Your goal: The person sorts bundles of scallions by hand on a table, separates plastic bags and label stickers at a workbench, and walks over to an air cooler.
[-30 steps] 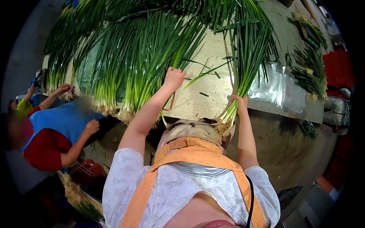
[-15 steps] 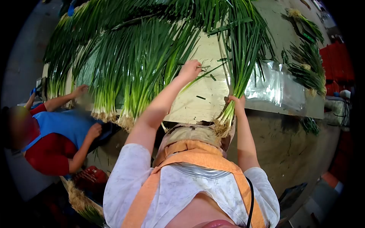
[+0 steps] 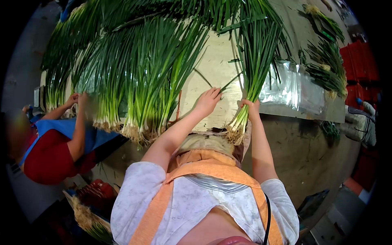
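Observation:
My right hand (image 3: 252, 109) is wrapped around the pale lower stalks of a bunch of green onions (image 3: 254, 77). The bunch's roots hang at the table's near edge, and its long leaves stretch away across the tabletop. On the bare board to the left, my left hand (image 3: 208, 102) lies palm down with its fingers stretched out. Loose leaf scraps (image 3: 232, 83) are by its fingertips. Beyond my left forearm, a thick row of green onions (image 3: 151, 81) covers the table, roots toward me. A thin red strip (image 3: 179, 107) shows beside that row.
Clear plastic bags (image 3: 292, 92) lie right of the bunch. Smaller green onion bundles (image 3: 326, 67) are farther right, near red crates (image 3: 359, 61). At the left, a co-worker in a blue apron (image 3: 96, 136) has both hands by the onions. A crate with rooted onions (image 3: 87, 214) stands low at left.
My left hand has come nearer to me and flattened onto the board, and several scraps have shifted. My right hand still grips the bunch. The co-worker's hands have come together.

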`<control>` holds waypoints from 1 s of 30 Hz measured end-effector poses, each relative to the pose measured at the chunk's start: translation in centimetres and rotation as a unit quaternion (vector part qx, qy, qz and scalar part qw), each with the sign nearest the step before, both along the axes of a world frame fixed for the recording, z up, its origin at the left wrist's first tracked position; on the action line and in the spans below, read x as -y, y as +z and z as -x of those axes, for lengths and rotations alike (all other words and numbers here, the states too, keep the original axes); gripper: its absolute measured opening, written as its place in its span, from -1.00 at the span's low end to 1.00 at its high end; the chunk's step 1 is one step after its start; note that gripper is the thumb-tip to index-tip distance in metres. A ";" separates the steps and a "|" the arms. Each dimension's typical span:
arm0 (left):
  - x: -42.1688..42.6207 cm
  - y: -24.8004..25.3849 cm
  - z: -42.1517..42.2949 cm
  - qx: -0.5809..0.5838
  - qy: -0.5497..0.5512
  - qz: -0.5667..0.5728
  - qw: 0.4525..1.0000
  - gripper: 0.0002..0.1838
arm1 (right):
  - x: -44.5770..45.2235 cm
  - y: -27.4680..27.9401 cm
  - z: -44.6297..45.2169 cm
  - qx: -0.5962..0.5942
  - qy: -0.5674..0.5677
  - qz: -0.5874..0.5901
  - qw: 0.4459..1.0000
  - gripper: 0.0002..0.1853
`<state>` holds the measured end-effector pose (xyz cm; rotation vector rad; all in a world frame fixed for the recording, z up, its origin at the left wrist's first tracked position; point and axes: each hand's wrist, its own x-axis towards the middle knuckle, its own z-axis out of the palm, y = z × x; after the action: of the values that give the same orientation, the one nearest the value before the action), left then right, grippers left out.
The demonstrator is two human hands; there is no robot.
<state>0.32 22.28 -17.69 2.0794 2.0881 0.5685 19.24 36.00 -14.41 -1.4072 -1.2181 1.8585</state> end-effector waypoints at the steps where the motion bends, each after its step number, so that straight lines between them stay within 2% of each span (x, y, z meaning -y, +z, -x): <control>1: 1.6 1.1 -0.5 0.027 0.010 -0.009 1.000 -0.53 | -0.1 -0.3 -0.1 0.004 0.007 -0.001 1.000 -0.79; 6: 11.4 0.6 -0.7 0.151 0.019 0.032 0.988 -0.58 | -0.6 -1.6 -0.5 0.007 0.026 -0.002 1.000 -0.80; 10: 21.2 1.6 -1.3 0.187 0.092 0.072 0.975 -0.62 | -0.2 0.0 0.1 0.026 0.015 0.005 1.000 -0.82; 12: 27.8 -0.4 -1.3 0.245 0.180 0.072 0.950 -0.63 | -0.2 -0.2 0.1 0.026 0.020 0.011 0.999 -0.83; 14: 33.9 -1.6 -0.9 0.341 0.299 0.238 0.859 -0.66 | -0.4 -0.7 -0.1 0.021 0.033 0.012 0.999 -0.83; 16: 40.1 -4.5 -1.2 0.308 0.299 0.376 0.821 -0.61 | -0.2 -0.3 0.0 0.024 0.028 0.008 0.999 -0.84; 19: 42.8 -3.6 -1.3 0.256 0.332 0.489 0.765 -0.54 | -0.2 -0.7 0.1 0.021 0.017 0.013 1.000 -0.84; 20: 42.7 -3.8 -1.4 0.381 0.439 0.400 0.709 -0.54 | -0.3 -0.7 0.1 0.024 0.016 0.015 0.999 -0.83; 21: 41.4 -3.5 -1.2 0.490 0.528 0.295 0.627 -0.55 | -0.2 -0.5 0.2 0.027 0.015 0.018 0.999 -0.83; 22: 40.2 -2.9 -0.9 0.582 0.597 0.178 0.522 -0.55 | -0.1 -0.4 0.3 0.032 0.014 0.021 0.999 -0.83; 23: 39.4 -2.1 -0.4 0.672 0.608 0.086 0.413 -0.60 | -0.2 -0.5 0.3 0.024 0.015 0.023 0.999 -0.83; 25: 40.6 -4.2 0.3 0.502 0.592 0.075 0.626 -0.69 | 0.0 -0.3 0.4 0.029 0.006 0.017 0.999 -0.83; 26: 41.3 -5.3 0.7 0.401 0.567 0.069 0.716 -0.73 | 0.1 -0.2 0.4 0.031 0.000 0.014 0.999 -0.82; 28: 39.8 -2.4 2.1 0.431 0.660 -0.081 0.609 -0.86 | 0.2 -0.2 0.5 0.029 -0.003 0.004 1.000 -0.79; 29: 40.2 -3.5 3.2 0.391 0.705 -0.146 0.573 -0.91 | 0.1 -0.3 0.4 0.032 0.001 -0.001 0.999 -0.78; 30: 39.4 -1.3 4.2 0.359 0.724 -0.159 0.567 -0.89 | 0.3 -0.4 0.4 0.034 0.004 -0.005 0.999 -0.77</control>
<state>-3.93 -17.12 -19.02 -0.5112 2.5678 1.5806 18.86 35.74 -14.85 -1.4730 -1.2670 1.8210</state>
